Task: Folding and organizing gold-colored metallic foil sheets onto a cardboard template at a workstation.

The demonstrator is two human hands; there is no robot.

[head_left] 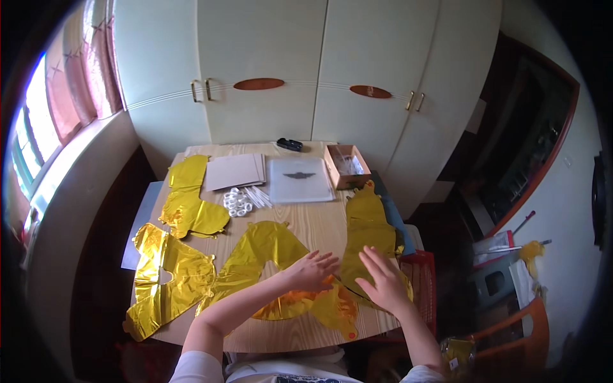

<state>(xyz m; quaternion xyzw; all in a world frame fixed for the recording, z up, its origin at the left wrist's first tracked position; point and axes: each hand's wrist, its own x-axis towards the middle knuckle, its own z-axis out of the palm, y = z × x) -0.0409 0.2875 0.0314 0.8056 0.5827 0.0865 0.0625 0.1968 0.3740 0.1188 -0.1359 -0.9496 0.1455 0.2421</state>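
My left hand [313, 271] reaches over the right part of a flat gold foil balloon [258, 246] in the middle of the table, fingers stretched out. Beside it my right hand [385, 279] is open above another flat gold foil balloon [370, 223] at the table's right side. The hands are apart and nothing shows in either; whether their fingers touch the foil I cannot tell. Below my left hand lies a gold foil piece [335, 309] with orange reflections. Two more flat gold balloons, one farther [191, 201] and one nearer [179, 281], lie at the left.
On the wooden table [319, 220] stand grey cards [235, 171], white rings [237, 203], white sticks [258, 196], a translucent flat case [300, 180], a black object [290, 145] and an open box [348, 167]. Behind is a white wardrobe [262, 38]; a chair [536, 332] is at right.
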